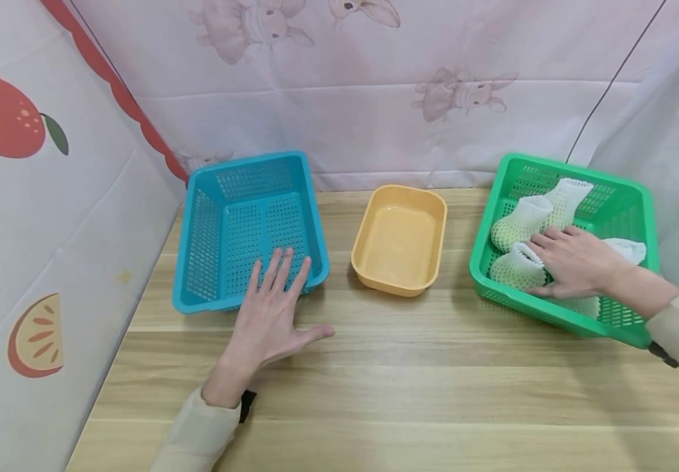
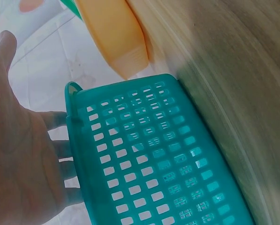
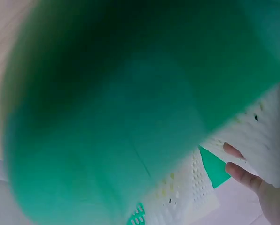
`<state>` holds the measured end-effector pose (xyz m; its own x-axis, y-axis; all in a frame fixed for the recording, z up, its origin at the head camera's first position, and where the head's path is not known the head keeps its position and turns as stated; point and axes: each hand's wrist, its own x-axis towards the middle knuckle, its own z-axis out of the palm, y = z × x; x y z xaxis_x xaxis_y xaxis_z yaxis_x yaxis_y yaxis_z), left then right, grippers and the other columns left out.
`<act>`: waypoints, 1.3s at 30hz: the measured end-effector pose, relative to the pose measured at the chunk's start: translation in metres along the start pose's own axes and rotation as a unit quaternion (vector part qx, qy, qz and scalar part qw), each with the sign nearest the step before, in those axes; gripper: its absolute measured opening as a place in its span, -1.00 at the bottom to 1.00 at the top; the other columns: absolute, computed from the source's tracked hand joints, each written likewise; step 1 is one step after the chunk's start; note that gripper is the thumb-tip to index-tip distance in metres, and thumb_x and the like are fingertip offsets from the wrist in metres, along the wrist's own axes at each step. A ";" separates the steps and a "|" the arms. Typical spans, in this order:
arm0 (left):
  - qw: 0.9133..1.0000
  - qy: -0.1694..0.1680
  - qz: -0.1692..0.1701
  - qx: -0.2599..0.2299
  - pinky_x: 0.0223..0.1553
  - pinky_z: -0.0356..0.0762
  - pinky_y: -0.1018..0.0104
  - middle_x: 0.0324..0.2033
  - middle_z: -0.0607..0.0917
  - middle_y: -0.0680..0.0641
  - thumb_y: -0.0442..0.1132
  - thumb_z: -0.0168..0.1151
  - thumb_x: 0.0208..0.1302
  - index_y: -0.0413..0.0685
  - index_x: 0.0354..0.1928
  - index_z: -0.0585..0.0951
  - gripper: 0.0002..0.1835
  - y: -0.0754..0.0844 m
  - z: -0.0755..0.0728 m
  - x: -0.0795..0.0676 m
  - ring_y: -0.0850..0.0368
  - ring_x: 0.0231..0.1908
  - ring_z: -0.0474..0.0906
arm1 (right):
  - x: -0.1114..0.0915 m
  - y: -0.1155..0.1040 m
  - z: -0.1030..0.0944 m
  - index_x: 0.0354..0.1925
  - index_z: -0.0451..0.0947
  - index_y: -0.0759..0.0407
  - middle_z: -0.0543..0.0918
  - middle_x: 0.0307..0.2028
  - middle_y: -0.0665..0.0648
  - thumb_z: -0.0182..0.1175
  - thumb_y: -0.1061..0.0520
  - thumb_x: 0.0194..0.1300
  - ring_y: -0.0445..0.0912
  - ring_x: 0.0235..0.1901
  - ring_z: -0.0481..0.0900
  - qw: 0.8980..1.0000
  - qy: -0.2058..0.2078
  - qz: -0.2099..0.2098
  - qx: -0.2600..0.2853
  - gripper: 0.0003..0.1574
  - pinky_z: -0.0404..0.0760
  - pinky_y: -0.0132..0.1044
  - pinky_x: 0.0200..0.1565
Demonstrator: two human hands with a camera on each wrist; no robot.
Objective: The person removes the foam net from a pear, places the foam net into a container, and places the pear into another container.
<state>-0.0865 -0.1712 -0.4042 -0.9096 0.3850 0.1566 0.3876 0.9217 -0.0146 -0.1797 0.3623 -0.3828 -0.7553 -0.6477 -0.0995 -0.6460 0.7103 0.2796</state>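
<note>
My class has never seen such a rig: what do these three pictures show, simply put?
No machine here: these are a person's bare hands. The wide picture comes from a camera on the head; one camera on each wrist takes the others. On the wood-grain table stand a blue basket, a yellow tray and a green basket holding netted pieces. The left hand is over the blue basket's rim, holding nothing. The right hand is among the netted pieces; whether it grips one is unclear.
</note>
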 end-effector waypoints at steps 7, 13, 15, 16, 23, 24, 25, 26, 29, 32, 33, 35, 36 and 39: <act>1.000 0.001 -0.001 0.001 0.67 -0.09 -0.34 0.68 0.07 -0.26 0.86 -0.68 0.05 0.04 0.71 0.05 0.38 -0.001 0.002 -0.001 -0.26 0.70 -0.04 | 0.002 -0.002 -0.002 0.26 0.56 0.33 0.70 0.07 0.30 0.52 -0.43 0.01 0.23 0.04 0.65 1.000 -0.004 -0.026 -0.015 0.12 0.65 0.22 0.06; 1.000 0.001 -0.004 -0.003 0.67 -0.08 -0.34 0.68 0.09 -0.26 0.86 -0.64 0.05 0.04 0.70 0.07 0.38 -0.001 0.002 -0.002 -0.26 0.70 -0.04 | 0.004 -0.006 -0.006 0.25 0.55 0.33 0.71 0.03 0.28 0.61 -0.30 -0.07 0.21 0.00 0.66 0.998 0.013 -0.054 -0.023 0.10 0.69 0.17 0.03; 1.000 0.002 -0.004 -0.003 0.67 -0.08 -0.34 0.68 0.09 -0.26 0.86 -0.66 0.05 0.04 0.70 0.08 0.39 -0.001 0.002 -0.002 -0.26 0.69 -0.04 | 0.006 -0.008 -0.006 0.26 0.55 0.34 0.72 0.04 0.28 0.61 -0.24 -0.07 0.21 0.02 0.67 0.998 0.015 -0.060 -0.023 0.07 0.69 0.17 0.04; 1.000 0.003 -0.005 -0.004 0.67 -0.08 -0.34 0.68 0.09 -0.26 0.86 -0.66 0.05 0.03 0.70 0.08 0.39 -0.001 0.002 -0.002 -0.26 0.69 -0.04 | 0.007 -0.009 -0.006 0.25 0.55 0.34 0.72 0.04 0.28 0.62 -0.22 -0.07 0.21 0.02 0.67 0.998 0.015 -0.063 -0.022 0.05 0.69 0.16 0.04; 1.000 0.002 -0.005 -0.007 0.67 -0.10 -0.34 0.69 0.07 -0.25 0.87 -0.67 0.04 0.04 0.70 0.07 0.39 -0.001 0.003 -0.003 -0.25 0.70 -0.06 | 0.014 -0.015 -0.005 0.25 0.53 0.32 0.73 0.06 0.26 0.60 -0.03 -0.03 0.21 0.02 0.67 0.998 0.003 -0.065 -0.012 -0.07 0.68 0.15 0.00; 1.000 0.002 -0.005 -0.007 0.67 -0.10 -0.34 0.69 0.07 -0.25 0.87 -0.66 0.04 0.04 0.70 0.08 0.39 -0.001 0.003 -0.003 -0.25 0.70 -0.06 | 0.015 -0.015 -0.004 0.25 0.53 0.32 0.74 0.07 0.26 0.59 -0.01 -0.02 0.21 0.03 0.67 0.998 0.002 -0.064 -0.009 -0.08 0.68 0.15 0.00; 1.000 0.002 -0.005 -0.006 0.67 -0.10 -0.34 0.69 0.07 -0.25 0.87 -0.66 0.04 0.04 0.70 0.08 0.39 -0.001 0.003 -0.003 -0.26 0.70 -0.05 | 0.016 -0.016 -0.004 0.26 0.53 0.31 0.74 0.07 0.26 0.59 0.00 -0.01 0.21 0.04 0.67 0.998 0.001 -0.063 -0.008 -0.09 0.68 0.16 0.00; 1.000 0.002 -0.006 -0.006 0.67 -0.10 -0.34 0.69 0.07 -0.25 0.87 -0.66 0.04 0.04 0.70 0.08 0.39 -0.001 0.003 -0.003 -0.26 0.70 -0.05 | 0.016 -0.016 -0.004 0.26 0.54 0.31 0.74 0.07 0.25 0.59 0.01 0.00 0.21 0.04 0.67 0.998 0.001 -0.063 -0.007 -0.10 0.68 0.15 0.00; 1.000 0.003 -0.006 -0.006 0.67 -0.11 -0.34 0.69 0.07 -0.25 0.86 -0.66 0.04 0.04 0.70 0.07 0.39 -0.001 0.003 -0.003 -0.26 0.70 -0.05 | 0.017 -0.017 -0.003 0.24 0.54 0.29 0.74 0.05 0.24 0.60 0.06 0.00 0.20 0.03 0.67 0.998 0.004 -0.064 -0.008 -0.14 0.68 0.13 -0.03; 1.000 0.004 -0.006 -0.004 0.68 -0.11 -0.34 0.69 0.07 -0.26 0.86 -0.69 0.03 0.04 0.70 0.07 0.39 0.000 0.002 -0.003 -0.26 0.70 -0.05 | 0.017 -0.017 -0.003 0.22 0.55 0.26 0.74 0.02 0.22 0.59 0.11 0.02 0.17 -0.01 0.66 0.997 0.012 -0.069 -0.012 -0.20 0.68 0.09 -0.08; 1.000 0.004 -0.005 -0.003 0.67 -0.10 -0.34 0.69 0.07 -0.26 0.86 -0.69 0.03 0.04 0.70 0.06 0.39 0.000 0.002 -0.003 -0.26 0.70 -0.05 | 0.017 -0.017 -0.003 0.21 0.55 0.25 0.74 0.01 0.21 0.59 0.13 0.03 0.16 -0.03 0.66 0.997 0.016 -0.071 -0.014 -0.22 0.68 0.07 -0.10; 1.000 0.004 -0.005 -0.002 0.67 -0.08 -0.34 0.69 0.06 -0.26 0.86 -0.70 0.04 0.03 0.70 0.06 0.39 0.000 0.002 -0.003 -0.26 0.70 -0.05 | 0.016 -0.017 -0.003 0.19 0.56 0.23 0.74 -0.02 0.19 0.57 0.15 0.05 0.14 -0.06 0.65 0.997 0.022 -0.076 -0.018 -0.27 0.66 0.03 -0.13; 1.000 0.005 -0.004 -0.001 0.67 -0.06 -0.34 0.69 0.06 -0.26 0.86 -0.69 0.04 0.03 0.70 0.06 0.39 0.000 0.002 -0.003 -0.26 0.69 -0.04 | 0.016 -0.018 -0.004 0.18 0.56 0.22 0.74 -0.02 0.18 0.55 0.16 0.07 0.14 -0.07 0.64 0.996 0.025 -0.078 -0.021 -0.29 0.65 0.02 -0.15; 1.000 0.007 -0.003 0.001 0.66 -0.04 -0.35 0.69 0.05 -0.26 0.86 -0.68 0.05 0.03 0.70 0.06 0.39 0.000 0.001 -0.003 -0.26 0.69 -0.04 | 0.016 -0.018 -0.006 0.16 0.56 0.21 0.74 -0.04 0.18 0.55 0.12 0.07 0.14 -0.08 0.65 0.996 0.030 -0.078 -0.024 -0.32 0.65 0.02 -0.14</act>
<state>-0.0844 -0.1724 -0.4058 -0.9100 0.3782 0.1698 0.3812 0.9244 -0.0156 -0.1790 0.3375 -0.3834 -0.6366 -0.7661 -0.0888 -0.7486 0.5861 0.3101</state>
